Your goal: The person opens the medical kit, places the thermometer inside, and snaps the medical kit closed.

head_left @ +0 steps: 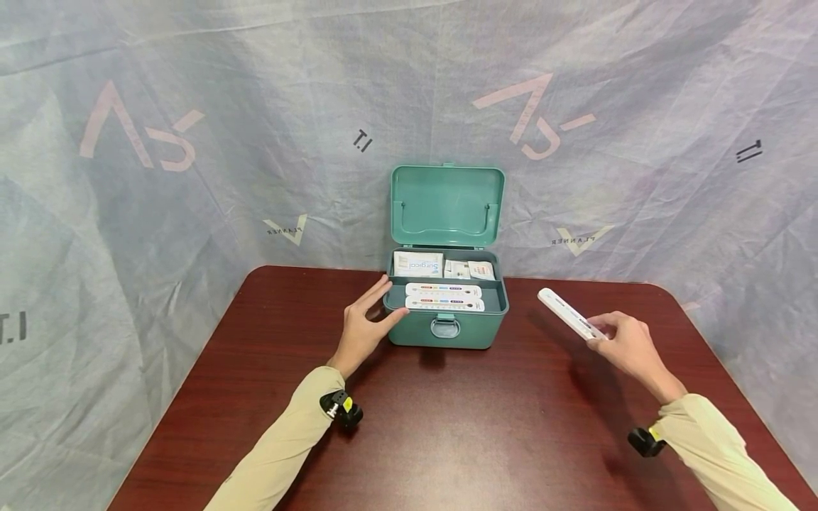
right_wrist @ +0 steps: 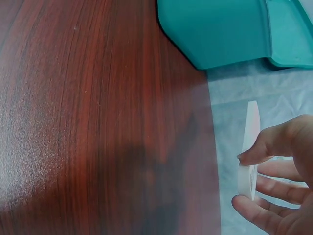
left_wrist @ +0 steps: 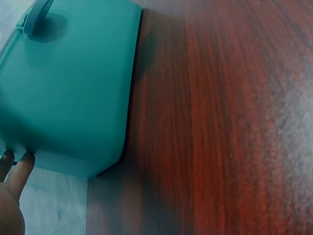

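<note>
A green box (head_left: 446, 331) stands with its lid (head_left: 447, 202) raised. Two white thermometers (head_left: 444, 304) with coloured scales lie in its front tray. My left hand (head_left: 361, 330) touches the box's left front corner, thumb at the front and fingers extended along the left side. In the left wrist view, fingertips (left_wrist: 24, 164) rest against the box wall (left_wrist: 73, 88). Out to the right, my right hand (head_left: 629, 345) pinches another white thermometer (head_left: 569, 312) by its near end, above the table. The right wrist view shows this thermometer (right_wrist: 251, 127) edge-on, between thumb and fingers.
Behind the front tray, the box holds a white packet marked Surgical (head_left: 418, 264) and smaller white packets (head_left: 469, 270). The dark red wooden table (head_left: 434, 426) carries the box near its back edge. A grey printed sheet (head_left: 287, 142) hangs behind.
</note>
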### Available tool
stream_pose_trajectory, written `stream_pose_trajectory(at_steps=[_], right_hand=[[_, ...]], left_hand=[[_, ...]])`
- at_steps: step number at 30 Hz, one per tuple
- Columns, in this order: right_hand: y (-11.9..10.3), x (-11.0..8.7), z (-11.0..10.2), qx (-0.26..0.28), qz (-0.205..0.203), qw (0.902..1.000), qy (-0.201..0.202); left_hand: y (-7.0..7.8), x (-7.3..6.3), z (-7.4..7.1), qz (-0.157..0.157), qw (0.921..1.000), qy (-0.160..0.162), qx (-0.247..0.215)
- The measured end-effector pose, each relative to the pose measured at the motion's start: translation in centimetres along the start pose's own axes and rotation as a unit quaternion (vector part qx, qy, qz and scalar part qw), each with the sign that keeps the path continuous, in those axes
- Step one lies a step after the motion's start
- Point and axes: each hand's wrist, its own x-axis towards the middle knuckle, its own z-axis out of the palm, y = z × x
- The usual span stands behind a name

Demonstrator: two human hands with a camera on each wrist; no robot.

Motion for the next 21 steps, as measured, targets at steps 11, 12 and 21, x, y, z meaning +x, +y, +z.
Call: stream_pose_trajectory(at_steps=[11, 12, 21], right_hand=[[-1.2, 0.2, -0.3, 0.003, -0.003, 1.0000, -0.006], [-1.3, 0.2, -0.3, 0.004, -0.002, 1.0000, -0.006], [-2.6, 0.5, -0.4, 0.012, -0.012, 0.9998, -0.007]], left_hand=[[-0.1, -0.1, 0.0, 0.001, 1.0000, -0.001, -0.005], [-0.1, -0.1, 0.0, 0.002, 1.0000, -0.001, -0.006], [0.1, -0.1, -0.1, -0.007, 1.0000, -0.003, -0.004]])
